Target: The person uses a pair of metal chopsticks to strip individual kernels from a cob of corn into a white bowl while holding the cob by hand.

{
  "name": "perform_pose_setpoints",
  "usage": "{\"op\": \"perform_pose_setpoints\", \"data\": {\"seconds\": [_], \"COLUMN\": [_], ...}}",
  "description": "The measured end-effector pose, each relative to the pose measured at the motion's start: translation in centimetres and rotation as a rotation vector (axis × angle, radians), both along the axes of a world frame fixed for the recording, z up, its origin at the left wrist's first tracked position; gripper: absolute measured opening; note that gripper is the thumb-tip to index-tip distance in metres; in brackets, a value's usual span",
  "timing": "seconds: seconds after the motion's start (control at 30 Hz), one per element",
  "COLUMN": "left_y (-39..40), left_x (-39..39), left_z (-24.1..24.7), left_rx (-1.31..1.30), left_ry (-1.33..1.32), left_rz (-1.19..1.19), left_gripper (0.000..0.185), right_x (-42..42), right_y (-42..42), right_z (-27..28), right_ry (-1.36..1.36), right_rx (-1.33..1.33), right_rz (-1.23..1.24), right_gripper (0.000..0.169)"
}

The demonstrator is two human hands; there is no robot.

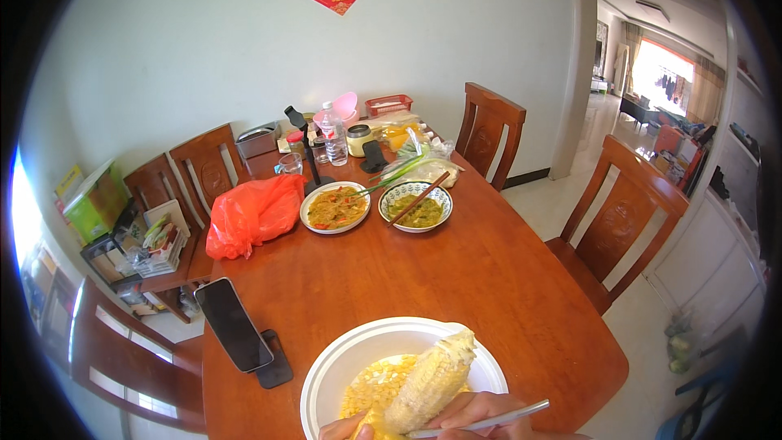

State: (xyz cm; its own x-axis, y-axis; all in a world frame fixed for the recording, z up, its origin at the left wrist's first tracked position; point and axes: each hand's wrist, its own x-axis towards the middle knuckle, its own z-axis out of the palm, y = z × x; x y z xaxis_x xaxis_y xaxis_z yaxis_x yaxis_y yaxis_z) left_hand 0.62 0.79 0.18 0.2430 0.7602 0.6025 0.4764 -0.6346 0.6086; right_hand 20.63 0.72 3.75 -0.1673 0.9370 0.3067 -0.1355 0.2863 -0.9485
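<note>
A corn cob [435, 379], mostly stripped and whitish, slants upward over a white plastic basin [330, 354]. Loose yellow corn kernels [376, 382] cover part of the basin's floor. My left hand [342, 429] grips the cob's lower end at the bottom edge of the picture, where some yellow kernels still show. In my right hand [482, 410] is a slim metal utensil [513, 414], its inner end against the cob's lower part. The kind of utensil is not clear. Both hands are partly cut off by the frame.
A phone [233, 324] stands on a holder left of the basin. Farther back are a red plastic bag [253, 214], a plate of noodles [336, 208], and a patterned bowl [416, 205] with chopsticks [421, 195] across it. A water bottle [334, 134] stands behind. Wooden chairs [617, 226] surround the table.
</note>
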Motion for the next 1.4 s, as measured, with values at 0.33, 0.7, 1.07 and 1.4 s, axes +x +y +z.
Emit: {"op": "perform_pose_setpoints", "data": {"seconds": [0.33,0.7,1.07,1.4], "left_y": [0.2,0.1,-0.1,-0.5], "left_x": [-0.1,0.0,-0.2,0.9], "left_z": [-0.2,0.0,0.6,0.3], "left_rx": [0.059,0.076,-0.327,-0.158], "left_ry": [-0.061,-0.014,-0.127,-0.007], "left_rz": [-0.003,0.026,0.095,0.023], "left_gripper": [0.072,0.066,0.078,0.081], "right_x": [-0.6,-0.3,0.1,-2.3], "right_y": [-0.3,-0.1,0.3,1.7], "right_z": [-1.1,0.5,-1.1,-2.8], "right_ry": [0.216,0.064,-0.173,-0.153], "right_rx": [-0.055,-0.061,0.151,0.194], "right_rz": [-0.014,-0.017,-0.196,-0.27], "right_gripper": [0.009,0.014,0.028,0.056]}}
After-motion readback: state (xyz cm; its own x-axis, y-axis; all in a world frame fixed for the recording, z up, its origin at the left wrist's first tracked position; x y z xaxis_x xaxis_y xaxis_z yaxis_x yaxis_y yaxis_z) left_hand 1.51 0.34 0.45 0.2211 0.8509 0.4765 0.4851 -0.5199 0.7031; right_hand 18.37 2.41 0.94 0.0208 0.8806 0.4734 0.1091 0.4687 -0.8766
